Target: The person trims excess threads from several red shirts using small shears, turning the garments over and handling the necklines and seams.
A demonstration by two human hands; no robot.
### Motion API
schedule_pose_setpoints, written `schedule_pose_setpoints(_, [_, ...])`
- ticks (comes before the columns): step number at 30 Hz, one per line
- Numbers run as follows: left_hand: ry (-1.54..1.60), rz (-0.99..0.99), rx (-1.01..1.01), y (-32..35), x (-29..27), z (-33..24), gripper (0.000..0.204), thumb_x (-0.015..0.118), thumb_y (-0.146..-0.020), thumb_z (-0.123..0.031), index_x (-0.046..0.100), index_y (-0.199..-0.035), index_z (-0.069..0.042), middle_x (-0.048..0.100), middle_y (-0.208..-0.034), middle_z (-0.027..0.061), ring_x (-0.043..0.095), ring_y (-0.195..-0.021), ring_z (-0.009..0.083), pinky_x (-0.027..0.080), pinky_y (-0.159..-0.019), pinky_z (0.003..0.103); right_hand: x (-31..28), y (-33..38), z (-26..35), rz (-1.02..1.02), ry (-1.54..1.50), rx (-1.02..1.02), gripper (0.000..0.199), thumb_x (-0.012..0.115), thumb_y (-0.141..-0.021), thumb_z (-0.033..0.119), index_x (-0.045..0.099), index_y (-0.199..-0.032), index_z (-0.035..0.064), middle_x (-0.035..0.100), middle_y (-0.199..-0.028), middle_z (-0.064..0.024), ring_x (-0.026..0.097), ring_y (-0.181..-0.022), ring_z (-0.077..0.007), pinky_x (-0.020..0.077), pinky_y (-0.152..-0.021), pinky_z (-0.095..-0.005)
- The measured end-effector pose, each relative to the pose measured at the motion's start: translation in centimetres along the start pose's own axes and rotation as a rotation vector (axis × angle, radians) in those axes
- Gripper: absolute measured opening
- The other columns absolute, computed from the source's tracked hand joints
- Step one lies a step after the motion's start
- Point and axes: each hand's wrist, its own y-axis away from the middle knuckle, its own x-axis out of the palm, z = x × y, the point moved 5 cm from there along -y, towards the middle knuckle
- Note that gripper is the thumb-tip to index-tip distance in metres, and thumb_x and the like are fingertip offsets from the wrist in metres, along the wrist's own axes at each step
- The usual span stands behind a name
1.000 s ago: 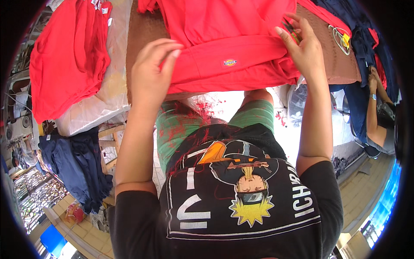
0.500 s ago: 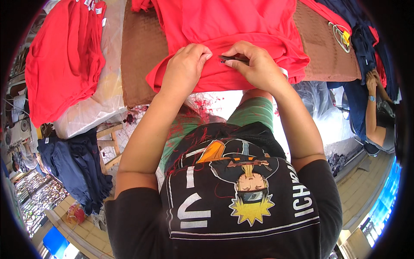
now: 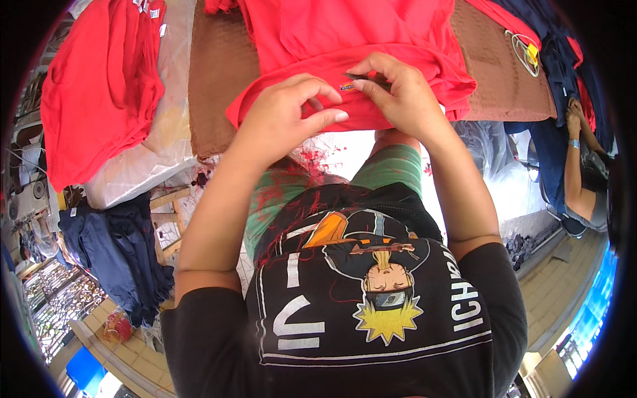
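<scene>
A red garment [image 3: 352, 33] lies spread before me, its near edge folded into a band. On that band sits a small dark patch label [image 3: 346, 87] with a coloured print. My right hand [image 3: 406, 96] pinches small dark thread snips [image 3: 357, 77] between thumb and fingers, the tip just above the label. Most of the snips is hidden in the palm. Left of the label, my left hand [image 3: 282, 116] is over the cloth, thumb and fingers apart, with nothing visible in it.
A brown cloth-covered surface [image 3: 222, 79] lies under the garment. Red garments [image 3: 103, 93] are piled at left, navy garments [image 3: 116, 259] below them. A white cord [image 3: 524, 56] with a yellow piece lies at right. Another person's arm [image 3: 576, 159] shows at far right. Red threads cling to my lap.
My left hand has come off the cloth and its fingers have spread. My right hand has shifted slightly up with the snips, and the label shows more fully.
</scene>
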Motion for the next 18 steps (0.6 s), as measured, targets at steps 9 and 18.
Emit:
schedule_pose_setpoints(9, [-0.231, -0.235, -0.181, 0.1, 2.2, 2.8, 0.017, 0.065, -0.088, -0.017, 0.068, -0.096, -0.003, 0.070, -0.094, 0.0066, 0.066, -0.087, 0.0185, 0.052, -0.077, 0.030, 1.6, 0.6, -2.0, 0.064, -0.104, 0.081, 0.014, 0.064, -0.088, 0.003, 0.063, -0.102, 0.0004, 0.068, -0.091, -0.0046, 0.062, -0.087, -0.0106, 0.0489, -0.081, -0.0253])
schedule_pose_setpoints(18, [-0.018, -0.191, -0.280, 0.4, 1.6, 3.3, 0.018, 0.063, -0.090, -0.018, 0.068, -0.099, -0.003, 0.070, -0.097, 0.0079, 0.066, -0.088, 0.0152, 0.052, -0.077, 0.030, 1.3, 0.7, -1.6, 0.130, -0.152, 0.031, 0.016, 0.065, -0.088, 0.005, 0.064, -0.103, 0.0013, 0.067, -0.091, -0.0044, 0.061, -0.088, -0.0102, 0.0489, -0.081, -0.0263])
